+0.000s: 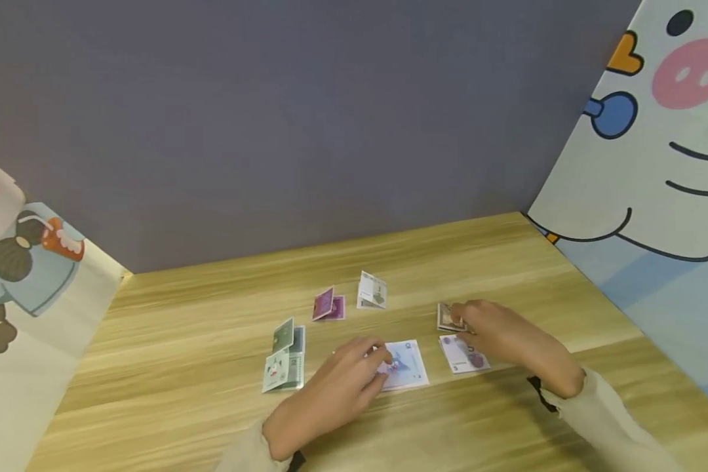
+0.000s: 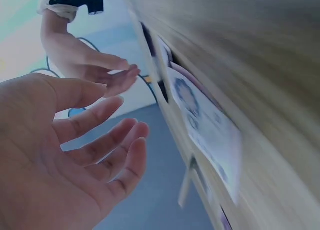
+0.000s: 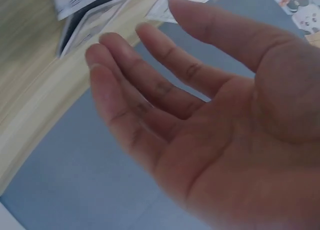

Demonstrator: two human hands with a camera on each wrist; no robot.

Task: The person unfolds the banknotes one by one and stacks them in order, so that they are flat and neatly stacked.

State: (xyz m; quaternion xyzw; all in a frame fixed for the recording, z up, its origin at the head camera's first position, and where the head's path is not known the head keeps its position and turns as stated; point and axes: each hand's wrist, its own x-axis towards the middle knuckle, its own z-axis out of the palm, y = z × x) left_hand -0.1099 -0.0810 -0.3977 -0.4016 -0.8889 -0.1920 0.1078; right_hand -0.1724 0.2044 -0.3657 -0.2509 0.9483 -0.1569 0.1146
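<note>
My left hand (image 1: 336, 383) hovers over the left part of a pale blue play banknote (image 1: 412, 367), which lies flat on the table. Its fingers are loosely bent with nothing between them, as the palm (image 2: 60, 160) in the left wrist view shows. Beside a folded brown banknote (image 1: 445, 318) is my right hand (image 1: 498, 331), its fingertips overlapping the note's right edge in the head view. In the right wrist view the right palm (image 3: 210, 120) is bare, with relaxed fingers spread from the thumb. A lilac folded banknote (image 1: 461, 357) lies just below that hand.
Two green folded banknotes, one darker (image 1: 283, 335) and one paler (image 1: 277, 370), stand partly open at the left. Farther back are a magenta folded note (image 1: 324, 303) and a whitish one (image 1: 373, 292). A grey wall (image 1: 307, 131) rises behind the wooden table (image 1: 171, 367).
</note>
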